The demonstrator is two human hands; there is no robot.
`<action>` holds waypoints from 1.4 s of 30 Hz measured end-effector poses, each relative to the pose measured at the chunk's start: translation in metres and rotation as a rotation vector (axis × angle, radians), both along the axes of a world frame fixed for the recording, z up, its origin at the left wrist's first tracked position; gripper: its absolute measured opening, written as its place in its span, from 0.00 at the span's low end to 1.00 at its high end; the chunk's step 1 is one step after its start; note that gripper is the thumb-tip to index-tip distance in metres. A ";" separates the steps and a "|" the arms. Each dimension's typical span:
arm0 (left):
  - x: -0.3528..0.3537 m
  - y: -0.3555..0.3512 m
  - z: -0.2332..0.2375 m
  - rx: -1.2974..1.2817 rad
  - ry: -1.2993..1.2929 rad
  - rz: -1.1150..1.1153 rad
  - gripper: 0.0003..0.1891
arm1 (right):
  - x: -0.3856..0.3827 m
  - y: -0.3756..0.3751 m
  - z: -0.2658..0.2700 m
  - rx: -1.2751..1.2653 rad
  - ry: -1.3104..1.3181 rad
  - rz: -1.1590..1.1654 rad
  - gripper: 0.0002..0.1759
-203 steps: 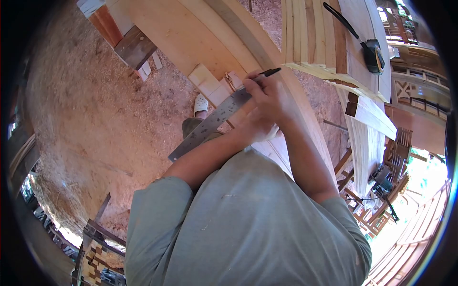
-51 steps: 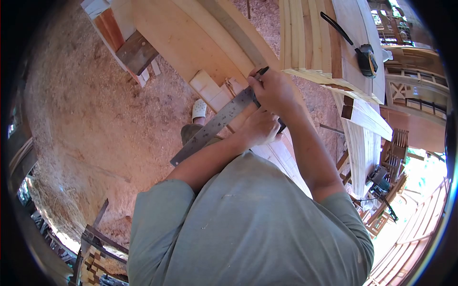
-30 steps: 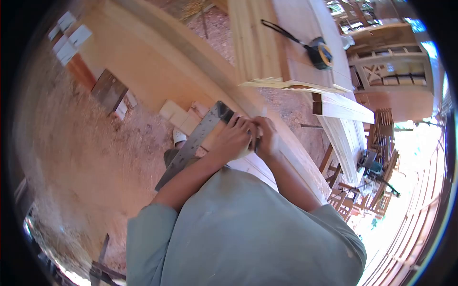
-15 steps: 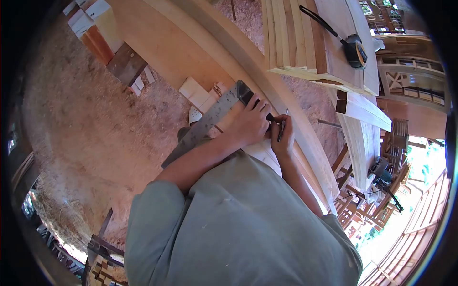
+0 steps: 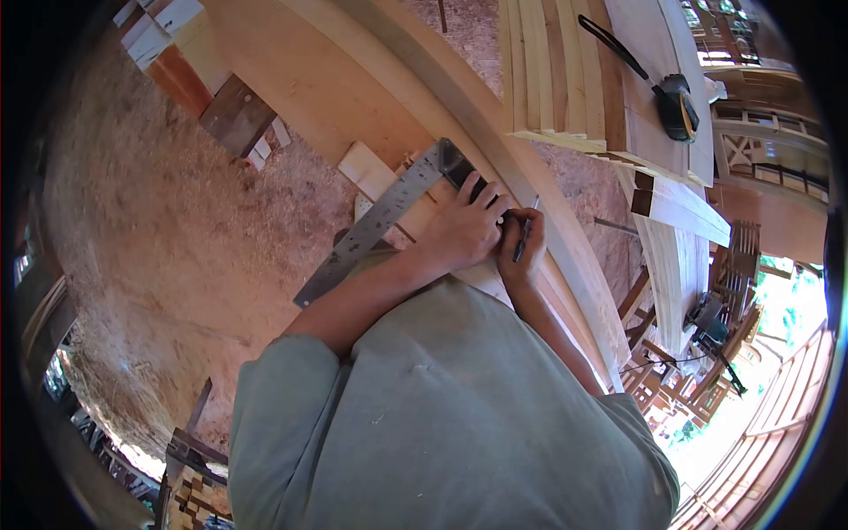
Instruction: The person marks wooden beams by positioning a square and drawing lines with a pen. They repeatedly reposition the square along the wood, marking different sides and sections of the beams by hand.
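Note:
My left hand point(image 5: 466, 231) is closed over the black stock of a try square point(image 5: 378, 221), its fingers lying across the stock. The square's spotted metal blade slants down to the left, past my left forearm. Close beside it, my right hand point(image 5: 523, 243) pinches a dark pen or pencil point(image 5: 521, 240), whose lower end points down toward my body. Both hands are over a long curved wooden board point(image 5: 495, 146). What the pen's tip touches cannot be made out.
A stack of pale boards point(image 5: 556, 79) stands at the upper right with a tape measure point(image 5: 677, 108) on top. A short wood piece point(image 5: 367, 170) lies beside the square. A dark power tool point(image 5: 709, 320) sits at the right. Wood blocks point(image 5: 181, 53) stand at the upper left, above the dusty ground point(image 5: 177, 238).
The view has shifted slightly, with the stacked boards and tape measure now further right. Both hands keep their grip, and the square's blade shows a little more of its flat face.

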State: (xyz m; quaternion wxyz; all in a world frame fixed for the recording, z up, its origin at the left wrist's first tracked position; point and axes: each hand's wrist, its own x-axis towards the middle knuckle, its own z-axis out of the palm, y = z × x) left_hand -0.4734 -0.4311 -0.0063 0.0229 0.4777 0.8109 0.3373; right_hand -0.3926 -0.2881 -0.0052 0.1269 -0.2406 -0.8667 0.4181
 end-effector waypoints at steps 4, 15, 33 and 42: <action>-0.001 -0.002 0.005 -0.040 -0.003 -0.029 0.14 | 0.000 0.002 -0.001 -0.005 -0.029 -0.019 0.05; -0.001 -0.001 0.002 -0.025 0.041 -0.040 0.13 | 0.003 -0.001 -0.002 -0.065 0.032 -0.021 0.05; 0.000 0.002 0.002 -0.049 0.012 -0.041 0.13 | 0.002 -0.002 0.000 0.101 0.034 0.007 0.05; 0.000 0.002 0.001 -0.042 0.029 -0.041 0.13 | 0.000 -0.004 0.003 0.088 0.037 -0.012 0.05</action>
